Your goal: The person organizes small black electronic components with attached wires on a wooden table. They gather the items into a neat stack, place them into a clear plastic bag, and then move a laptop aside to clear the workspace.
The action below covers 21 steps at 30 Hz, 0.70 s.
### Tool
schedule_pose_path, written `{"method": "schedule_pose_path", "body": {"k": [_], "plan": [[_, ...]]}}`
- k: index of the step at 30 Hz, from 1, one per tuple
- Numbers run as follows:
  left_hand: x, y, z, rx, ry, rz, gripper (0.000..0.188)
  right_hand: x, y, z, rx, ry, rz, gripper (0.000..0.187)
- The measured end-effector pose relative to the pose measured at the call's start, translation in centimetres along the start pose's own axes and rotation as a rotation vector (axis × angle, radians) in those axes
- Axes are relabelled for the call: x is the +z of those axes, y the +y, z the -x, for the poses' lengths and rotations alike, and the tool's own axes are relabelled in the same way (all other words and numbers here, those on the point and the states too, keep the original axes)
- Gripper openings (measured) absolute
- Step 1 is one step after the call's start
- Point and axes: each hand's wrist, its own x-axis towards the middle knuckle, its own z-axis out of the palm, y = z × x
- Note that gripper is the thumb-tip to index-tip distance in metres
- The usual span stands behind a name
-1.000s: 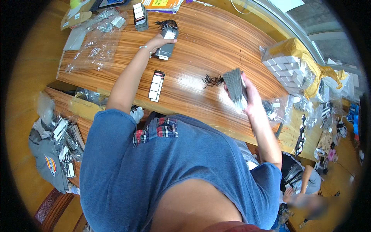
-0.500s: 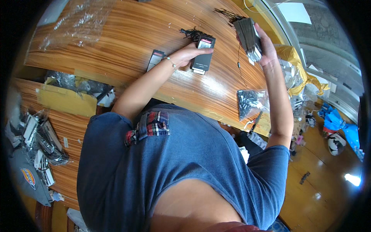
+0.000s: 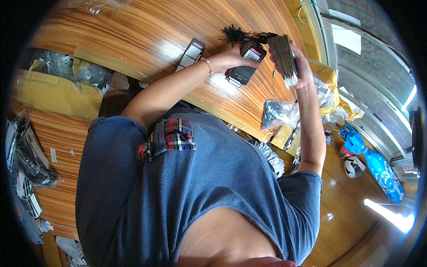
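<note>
My left hand [image 3: 232, 58] is closed round a stack of black hang tags [image 3: 242, 75] with white and red labels, its thumb across the top face. Black strings [image 3: 235, 33] trail from the far end of the tags. Close on its right, my right hand [image 3: 304, 71] grips a second, thicker stack of hang tags [image 3: 281, 55], fanned a little and edge-up. Beside my left wrist a loose hang tag [image 3: 192, 51] lies on the wooden table [image 3: 147, 33].
A clear bag of small black pieces [image 3: 273, 115] lies near the table's front edge. Yellow plastic wrapping [image 3: 327, 84] is bunched at the right, near the window frame. A taped cardboard box [image 3: 60, 91] and bagged goods [image 3: 33, 155] are at the left.
The whole view has shifted. My right hand has brought its stack closer to the left one, turning it more edge-up. My left hand still grips its stack.
</note>
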Motion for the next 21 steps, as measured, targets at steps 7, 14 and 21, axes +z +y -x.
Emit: {"method": "schedule_pose_path", "body": {"k": [7,14,21], "plan": [[-0.5,0.7,0.0,-0.028,0.021,0.004,0.075,1.2,0.9,0.6,-0.089,0.101,0.036,0.044],[-1.0,-0.2,-1.0,0.005,0.128,0.138,0.087,3.0,3.0,0.5,-0.319,0.286,0.116,0.032],[-1.1,-3.2,-3.8,0.025,0.350,0.028,0.096,6.0,5.0,-0.8,-0.621,0.383,0.159,0.029]]}}
